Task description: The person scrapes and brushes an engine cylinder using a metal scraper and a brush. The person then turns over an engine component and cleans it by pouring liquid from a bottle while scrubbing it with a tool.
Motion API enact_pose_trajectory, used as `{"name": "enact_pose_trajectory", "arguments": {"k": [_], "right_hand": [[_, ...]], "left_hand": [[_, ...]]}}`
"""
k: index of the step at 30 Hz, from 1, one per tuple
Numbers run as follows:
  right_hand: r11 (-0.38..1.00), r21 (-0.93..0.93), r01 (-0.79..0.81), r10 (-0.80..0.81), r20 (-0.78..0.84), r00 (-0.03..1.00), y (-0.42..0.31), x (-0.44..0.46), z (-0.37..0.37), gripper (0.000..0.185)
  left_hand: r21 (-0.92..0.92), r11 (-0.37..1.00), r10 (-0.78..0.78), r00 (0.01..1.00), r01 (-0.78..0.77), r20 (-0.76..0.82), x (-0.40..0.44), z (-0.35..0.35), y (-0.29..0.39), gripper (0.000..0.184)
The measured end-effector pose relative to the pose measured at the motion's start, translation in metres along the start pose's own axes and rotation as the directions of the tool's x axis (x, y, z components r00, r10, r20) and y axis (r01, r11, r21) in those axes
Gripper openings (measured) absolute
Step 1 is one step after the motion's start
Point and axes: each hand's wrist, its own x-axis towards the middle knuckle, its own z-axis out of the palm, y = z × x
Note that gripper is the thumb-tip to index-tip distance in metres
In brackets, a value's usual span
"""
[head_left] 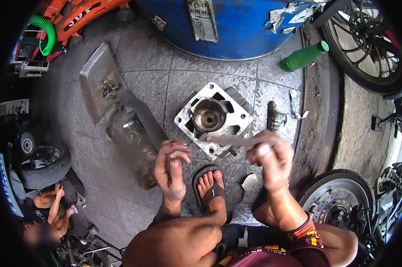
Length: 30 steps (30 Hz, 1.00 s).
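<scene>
A square metal engine block (240, 121) with a round bore lies on the tiled floor in front of me. My right hand (272, 160) is closed around a long, thin scraper-like tool (241, 141), blurred by motion, whose far end reaches over the near edge of the block. To the left of the block, my left hand (170, 167) is raised with its fingers curled and apart, holding nothing. Beyond that hand lies a dark oblong metal case (132, 133). A toothed metal part or brush (274, 116) rests right of the block.
A metal tray (92, 84) holds small parts at the left. Behind stand a blue drum (241, 31) and a green bottle (304, 57). Wheels (339, 200) are at the right, a tyre (47, 167) at the left. Another person (54, 213) sits at lower left.
</scene>
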Motion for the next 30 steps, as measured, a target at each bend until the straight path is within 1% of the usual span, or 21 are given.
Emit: {"name": "enact_pose_trajectory", "arguments": {"k": [1,3,5,7,9,10,11,13,14,15,17,18,19,20,21,22,23,24,27,29,30], "right_hand": [[0.998,-0.055,0.032,-0.025,0.121,0.992,-0.003,-0.004,0.010,0.022],[0.999,-0.037,-0.035,0.040,0.153,0.987,-0.004,-0.014,0.035,0.020],[0.983,-0.038,-0.179,0.183,0.147,0.972,-0.002,-0.022,0.046,0.025],[0.988,-0.031,-0.154,0.157,0.137,0.978,0.009,-0.026,0.048,0.023],[0.995,-0.065,-0.074,0.088,0.234,0.968,0.012,-0.023,0.040,0.023],[0.994,-0.038,-0.105,0.111,0.231,0.967,0.009,-0.021,0.037,0.023],[0.998,-0.041,-0.040,0.048,0.225,0.973,0.008,-0.019,0.033,0.019],[0.999,0.036,0.006,-0.012,0.156,0.988,0.008,-0.017,0.027,0.023],[0.982,0.139,-0.126,0.118,0.067,0.991,0.003,-0.020,0.025,0.026],[0.978,0.134,-0.162,0.163,0.005,0.987,0.000,-0.019,0.022,0.027],[0.993,0.085,-0.078,0.072,0.069,0.995,0.002,-0.013,0.015,0.028],[0.998,-0.023,-0.057,0.061,0.238,0.969,0.002,-0.008,0.010,0.027],[0.992,-0.123,-0.021,0.069,0.402,0.913,0.002,-0.005,0.007,0.026],[0.988,-0.137,-0.069,0.132,0.530,0.838,0.001,-0.005,0.010,0.024],[0.959,-0.275,0.069,0.137,0.664,0.735,0.009,-0.005,0.008,0.019],[0.933,-0.346,0.101,0.186,0.701,0.689,0.012,-0.009,0.008,0.020],[0.901,-0.413,0.135,0.239,0.730,0.640,0.014,-0.013,0.007,0.021],[0.900,-0.413,0.138,0.238,0.731,0.639,0.017,-0.013,0.003,0.021],[0.730,-0.663,0.165,0.490,0.676,0.550,0.029,-0.010,-0.023,0.024],[0.721,-0.684,0.112,0.486,0.614,0.623,0.040,-0.011,-0.043,0.025],[0.722,-0.681,0.126,0.480,0.623,0.618,0.044,-0.011,-0.052,0.025]], "left_hand": [[-0.113,0.992,-0.034,0.991,0.048,0.126,0.001,0.000,0.006,0.035],[-0.111,0.992,-0.034,0.986,0.052,0.160,0.004,0.007,0.009,0.040],[-0.152,0.988,-0.008,0.989,0.031,0.145,0.003,0.008,0.004,0.041],[-0.194,0.977,-0.068,0.989,0.093,0.131,0.003,0.007,0.007,0.041],[-0.147,0.989,0.003,0.993,0.014,0.114,0.006,0.003,0.005,0.041],[-0.196,0.974,-0.095,0.992,0.111,0.088,0.005,0.003,0.011,0.042],[-0.196,0.975,-0.093,0.992,0.109,0.090,0.006,0.002,0.010,0.042],[-0.283,0.947,-0.191,0.974,0.151,-0.120,0.009,0.000,0.005,0.046],[-0.408,0.881,-0.332,0.927,0.239,-0.175,0.011,-0.007,0.004,0.049],[-0.411,0.880,-0.333,0.927,0.240,-0.173,0.011,-0.014,-0.003,0.049],[-0.432,0.902,-0.040,0.996,0.001,-0.079,0.011,-0.029,-0.024,0.049],[-0.441,0.897,0.052,0.995,-0.008,0.089,0.012,-0.040,-0.031,0.047],[-0.443,0.897,0.049,0.995,-0.006,0.085,0.010,-0.032,-0.025,0.047],[-0.383,0.921,-0.091,0.995,0.070,-0.037,0.008,-0.019,-0.017,0.044],[-0.332,0.931,-0.215,0.963,0.152,-0.164,0.009,-0.012,-0.013,0.041],[-0.213,0.955,-0.250,0.949,0.209,-0.193,0.010,-0.012,-0.014,0.041],[-0.211,0.955,-0.252,0.949,0.211,-0.192,0.010,-0.012,-0.017,0.041],[-0.143,0.955,-0.285,0.941,0.261,-0.185,0.010,-0.010,-0.022,0.041],[-0.012,0.924,-0.381,0.920,0.382,-0.094,0.009,-0.005,-0.030,0.050],[-0.109,0.884,-0.459,0.888,0.454,-0.028,0.008,0.002,-0.035,0.056],[-0.178,0.855,-0.494,0.869,0.488,0.009,0.008,0.008,-0.033,0.064]]}}
